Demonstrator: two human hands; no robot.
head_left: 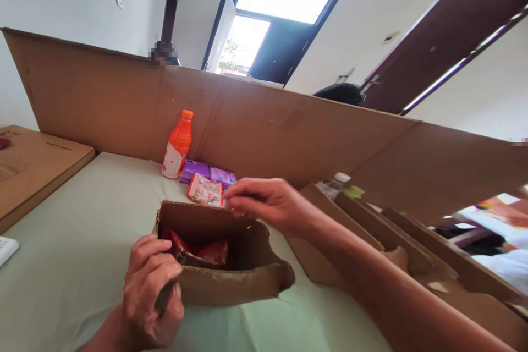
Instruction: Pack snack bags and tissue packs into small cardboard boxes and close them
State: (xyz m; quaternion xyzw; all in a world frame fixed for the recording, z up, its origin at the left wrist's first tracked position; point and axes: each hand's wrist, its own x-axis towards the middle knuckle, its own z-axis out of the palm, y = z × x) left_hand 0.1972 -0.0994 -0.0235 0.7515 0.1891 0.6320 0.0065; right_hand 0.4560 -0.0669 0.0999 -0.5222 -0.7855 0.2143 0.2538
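An open cardboard box (pixel 231 287) stands tilted on the pale green tabletop, its rim worn and bent at the right. My left hand (pixel 152 286) is closed around the box's left end, fingers over the edge. Inside lie red packets (pixel 206 252), partly hidden by the near wall. My right hand (pixel 264 201) reaches over the box's far rim, thumb and fingers pinched at the right edge of a white and red snack packet (pixel 205 190). Behind that packet are purple packs (pixel 197 169) and an orange drink bottle (pixel 178 146) with a white label, standing upright.
A tall cardboard screen (pixel 268 121) runs along the back. Cardboard dividers (pixel 367 220) and a clear white-capped bottle (pixel 336 182) stand on the right. At the left are a flat carton (pixel 37 168) and a white object's corner (pixel 7 247). A person's head shows above the screen.
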